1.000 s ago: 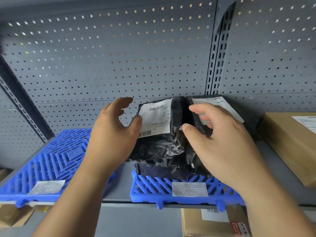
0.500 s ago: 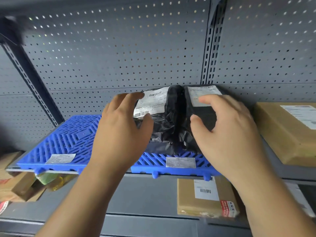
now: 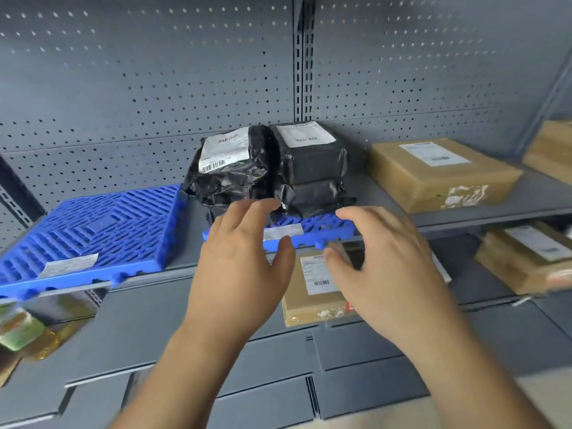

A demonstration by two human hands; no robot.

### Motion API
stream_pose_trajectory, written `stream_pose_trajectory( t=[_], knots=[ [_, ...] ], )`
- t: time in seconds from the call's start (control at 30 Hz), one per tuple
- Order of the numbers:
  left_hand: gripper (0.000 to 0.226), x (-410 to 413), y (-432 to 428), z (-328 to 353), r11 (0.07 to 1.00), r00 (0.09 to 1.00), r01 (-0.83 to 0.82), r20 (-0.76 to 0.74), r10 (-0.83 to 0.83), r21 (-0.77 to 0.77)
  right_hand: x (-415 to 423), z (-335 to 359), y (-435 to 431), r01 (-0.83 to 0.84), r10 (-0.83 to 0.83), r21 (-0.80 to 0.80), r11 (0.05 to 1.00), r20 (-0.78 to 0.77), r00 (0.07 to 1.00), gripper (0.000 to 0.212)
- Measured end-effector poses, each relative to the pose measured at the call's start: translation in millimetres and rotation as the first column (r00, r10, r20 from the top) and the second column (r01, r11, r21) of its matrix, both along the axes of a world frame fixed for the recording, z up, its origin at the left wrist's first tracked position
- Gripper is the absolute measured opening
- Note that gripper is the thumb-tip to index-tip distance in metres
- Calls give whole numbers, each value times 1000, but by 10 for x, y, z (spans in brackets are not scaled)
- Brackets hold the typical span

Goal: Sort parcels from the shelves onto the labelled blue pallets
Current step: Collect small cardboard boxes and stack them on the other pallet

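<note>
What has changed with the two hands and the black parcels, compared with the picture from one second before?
Both hands drew back from the two black plastic-wrapped parcels: the left hand and right hand now hang open, in front of and below them, touching nothing. The parcels stayed side by side on the small blue plastic pallet; the larger blue pallet to its left remains bare.

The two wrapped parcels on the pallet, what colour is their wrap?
Black plastic on both parcels, each with a white label; clearest in the head view.

Left blue pallet (image 3: pixel 93 230) lies bare; black parcels (image 3: pixel 266 168) fill the right pallet (image 3: pixel 325 226), brown box (image 3: pixel 439 171) beside
</note>
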State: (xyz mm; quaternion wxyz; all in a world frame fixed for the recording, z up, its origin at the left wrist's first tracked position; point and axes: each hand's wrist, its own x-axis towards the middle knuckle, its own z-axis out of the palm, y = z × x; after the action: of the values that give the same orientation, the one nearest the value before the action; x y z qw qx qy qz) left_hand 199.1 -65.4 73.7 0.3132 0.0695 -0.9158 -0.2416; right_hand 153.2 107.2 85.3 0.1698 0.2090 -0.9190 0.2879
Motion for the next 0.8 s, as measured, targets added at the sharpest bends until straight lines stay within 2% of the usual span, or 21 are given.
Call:
stream_pose_trajectory(
  t=[0.2,0.43,0.63,0.8],
  knots=[
    [46,231,410,-148,996,993,86,77,-87,19,358,-89,418,83,-83,8,997,1,997,46],
    [46,207,1075,-55,990,989,142,42,-142,-16,468,-30,1120,136,-137,-37,990,-25,990,49],
    [45,-44,2097,8,974,974,224,26,-224,-33,362,21,2167,219,-220,-22,975,-45,975,49],
    [47,-346,3135,-39,941,942,333,71,-329,-62,273,-35,3270,348,-348,-41,937,-8,937,48]
  ],
)
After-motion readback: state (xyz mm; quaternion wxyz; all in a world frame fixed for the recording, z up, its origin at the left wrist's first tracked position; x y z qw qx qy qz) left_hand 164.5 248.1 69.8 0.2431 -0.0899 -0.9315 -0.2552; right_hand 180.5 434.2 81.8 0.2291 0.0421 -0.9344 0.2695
